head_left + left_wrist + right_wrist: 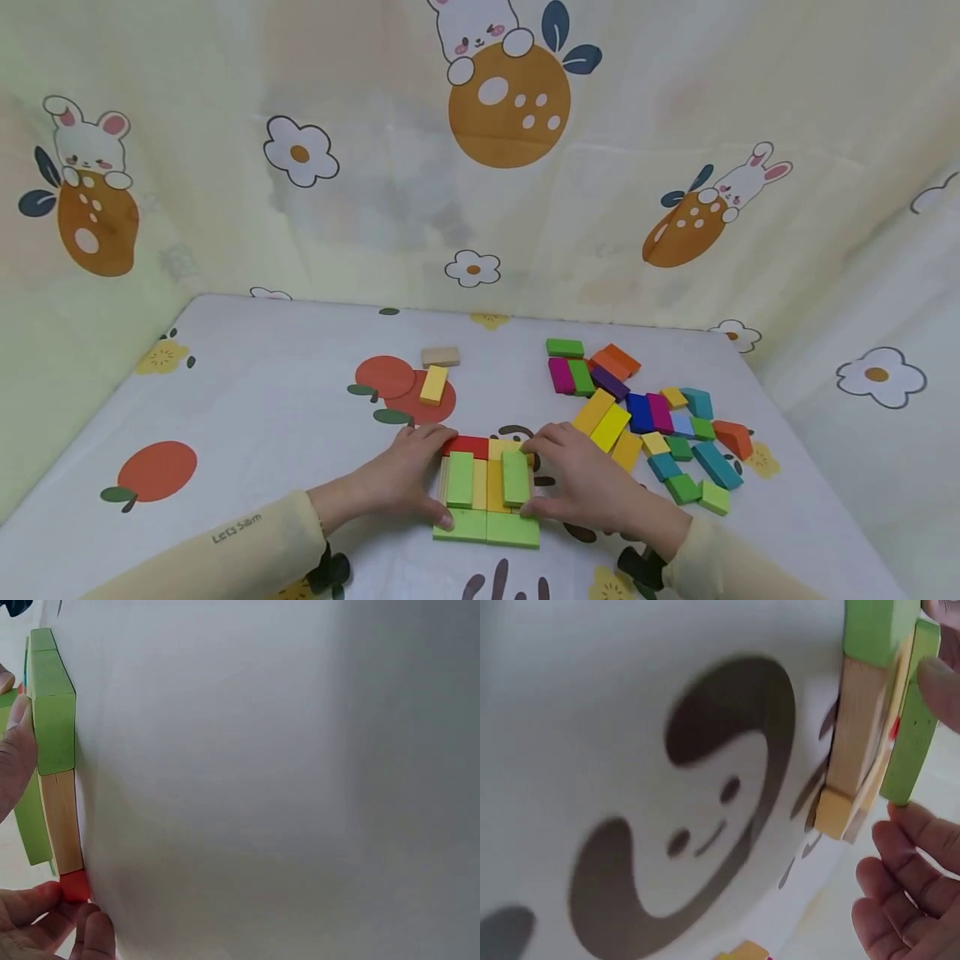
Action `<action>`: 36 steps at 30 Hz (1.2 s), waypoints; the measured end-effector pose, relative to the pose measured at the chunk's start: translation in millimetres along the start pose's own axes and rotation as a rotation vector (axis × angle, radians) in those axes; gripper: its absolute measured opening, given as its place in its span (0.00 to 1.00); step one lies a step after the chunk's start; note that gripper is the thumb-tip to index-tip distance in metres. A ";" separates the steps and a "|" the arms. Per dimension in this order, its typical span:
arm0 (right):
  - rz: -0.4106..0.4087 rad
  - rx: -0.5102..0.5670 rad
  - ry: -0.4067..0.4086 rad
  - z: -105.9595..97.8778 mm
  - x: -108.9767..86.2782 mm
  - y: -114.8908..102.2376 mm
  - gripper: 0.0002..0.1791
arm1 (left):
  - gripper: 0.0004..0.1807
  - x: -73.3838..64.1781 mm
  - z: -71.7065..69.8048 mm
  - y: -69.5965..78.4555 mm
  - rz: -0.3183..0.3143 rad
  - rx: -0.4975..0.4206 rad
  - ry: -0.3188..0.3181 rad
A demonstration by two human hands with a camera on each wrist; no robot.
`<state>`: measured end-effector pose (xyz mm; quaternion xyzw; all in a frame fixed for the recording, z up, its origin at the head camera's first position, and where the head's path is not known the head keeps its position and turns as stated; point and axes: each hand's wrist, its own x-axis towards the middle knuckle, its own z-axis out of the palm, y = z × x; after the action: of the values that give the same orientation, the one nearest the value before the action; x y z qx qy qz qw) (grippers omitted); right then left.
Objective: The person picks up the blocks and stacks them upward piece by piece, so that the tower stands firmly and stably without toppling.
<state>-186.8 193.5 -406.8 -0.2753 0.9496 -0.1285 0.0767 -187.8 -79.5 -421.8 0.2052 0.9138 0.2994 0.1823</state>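
A low rectangular block structure lies on the table between both hands, with two light green blocks [460, 527] along its front. Behind them are yellow blocks [494, 490], with a red block [467, 447] at the back left. My left hand [408, 473] spans the left side, thumb at the front green block and fingertips at the red one. On top at the left lies a long green block [460, 481]. With thumb and fingers at its two ends, my right hand [585, 482] grips another long green block [913, 742], tilted over the structure's right side.
Right of the structure spreads a loose pile of coloured blocks, among them yellow blocks [610, 427] close by my right hand and a teal block [716, 465]. A yellow block [433, 385] and a plain wooden block [440, 357] lie behind the structure. A patterned cloth [360, 233] hangs beyond the table.
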 end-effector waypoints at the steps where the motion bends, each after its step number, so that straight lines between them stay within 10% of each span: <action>1: -0.001 -0.011 0.002 0.6 -1.0 -1.0 0.39 | 0.57 0.0 0.0 0.1 0.001 0.001 0.002; 36: 0.013 0.015 -0.018 6.3 -6.1 -0.5 0.39 | 0.56 1.5 1.1 0.8 -0.021 0.003 0.002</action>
<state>-180.1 195.1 -412.2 -0.2698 0.9496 -0.1326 0.0882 -188.4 -77.7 -422.4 0.1954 0.9166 0.2963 0.1843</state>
